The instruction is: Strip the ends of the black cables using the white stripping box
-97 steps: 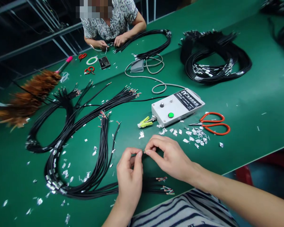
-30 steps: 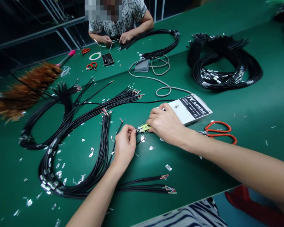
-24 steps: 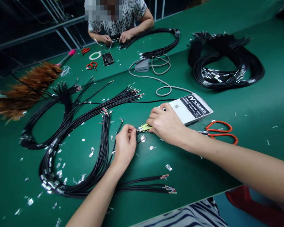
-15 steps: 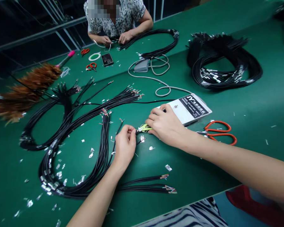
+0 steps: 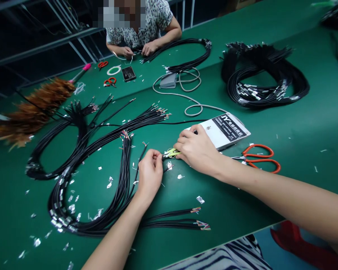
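My left hand (image 5: 151, 170) is pinched round the end of a black cable, right of a cable bundle (image 5: 124, 161) with bare coloured wire ends. Close against it, my right hand (image 5: 195, 150) is closed on a small yellow-green tool (image 5: 172, 152), whose tip meets the cable end at my left fingertips. Behind my right hand lies a white box with a black label (image 5: 228, 129), partly covered by the hand. Orange-handled scissors (image 5: 263, 157) rest to the right of my right wrist. Foil scraps (image 5: 169, 165) lie just below the tool.
Across the green table (image 5: 242, 202) a person (image 5: 146, 33) handles a cable. Black cable coils (image 5: 270, 80) lie at back right, others (image 5: 56, 150) at left. A grey pedal (image 5: 168, 80), phone (image 5: 129, 74), tape roll (image 5: 113, 70) and brown feather duster (image 5: 42, 107) are farther back.
The view has shifted slightly. Both my hands keep nearly the same pose, with the tool still at the cable end.
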Demonstrator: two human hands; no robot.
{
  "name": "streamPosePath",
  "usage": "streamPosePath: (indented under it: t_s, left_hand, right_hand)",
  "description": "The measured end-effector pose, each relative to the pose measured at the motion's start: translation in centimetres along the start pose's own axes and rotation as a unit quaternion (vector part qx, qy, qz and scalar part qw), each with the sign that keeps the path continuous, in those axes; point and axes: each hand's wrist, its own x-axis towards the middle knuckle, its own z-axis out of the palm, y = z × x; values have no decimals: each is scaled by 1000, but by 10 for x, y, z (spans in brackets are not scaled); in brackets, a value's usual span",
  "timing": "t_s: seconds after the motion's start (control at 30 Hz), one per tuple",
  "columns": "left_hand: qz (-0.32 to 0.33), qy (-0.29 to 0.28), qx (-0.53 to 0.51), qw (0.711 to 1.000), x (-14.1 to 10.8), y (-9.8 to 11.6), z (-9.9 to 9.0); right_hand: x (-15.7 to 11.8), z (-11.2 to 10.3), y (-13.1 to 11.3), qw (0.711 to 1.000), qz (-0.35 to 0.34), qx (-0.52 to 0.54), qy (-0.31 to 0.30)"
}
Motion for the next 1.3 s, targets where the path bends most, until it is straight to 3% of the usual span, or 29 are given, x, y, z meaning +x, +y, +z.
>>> streamPosePath:
  t_s: [0.27,0.37,0.47,0.53,0.67,1.07,1.3]
  left_hand:
    - [1,4,7,1000,0,-1,1]
    - [0,8,6,1000,0,0,0]
    - [1,11,3,1000,0,0,-1]
    - [3,13,0,1000,1,0,-2]
    - [5,15,-1,1000,1,0,-1]
    - [-13,38,-6,999,-6,-7,-17]
    - [-24,26,-66,997,-21,-3,-20]
  right_hand:
    - [-2,-7,-2,999,0,25,29]
    - [-20,-15,9,989,16,80,123]
    - [-51,-19,21,958,84,130,242]
    - [-71,-17,24,941,111,147,284]
    - [-91,-7,15,946,89,157,269]
    - [-90,7,13,946,93,108,292]
    - [-78,-6,-21,921,68,251,291]
